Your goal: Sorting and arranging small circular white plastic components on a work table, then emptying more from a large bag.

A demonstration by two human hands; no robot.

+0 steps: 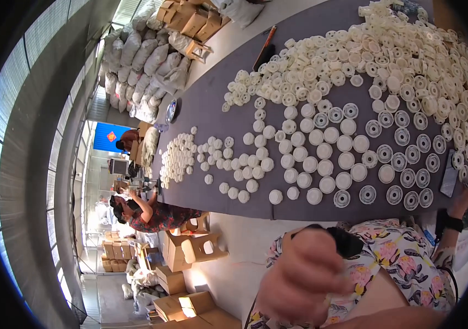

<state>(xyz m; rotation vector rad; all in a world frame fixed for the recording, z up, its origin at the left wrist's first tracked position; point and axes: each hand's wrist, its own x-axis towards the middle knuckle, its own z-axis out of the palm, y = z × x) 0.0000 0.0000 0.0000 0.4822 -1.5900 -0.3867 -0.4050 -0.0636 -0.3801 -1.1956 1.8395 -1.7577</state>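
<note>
My left hand (305,274) is raised close in front of my flowered clothing, off the table. Its fingers are curled in and blurred; what they hold, if anything, is hidden. A black object (345,242) shows right behind it. At the table's right end is my right hand (467,189), a black band on its wrist, its fingers smeared by motion. It is nearest a phone (448,174) and a few small white round plastic parts (458,159). Spread over the table are many round parts, some with closed white faces (326,185), others ringed grey-white (394,194).
A large heap of cream plastic parts (409,60) covers the table's far right; a smaller group (176,159) lies left. An orange-and-black tool (267,46) rests at the far edge. A co-worker (151,214) is at the left end, near stools (205,248) and cardboard boxes (190,307). Sacks (146,60) are piled behind.
</note>
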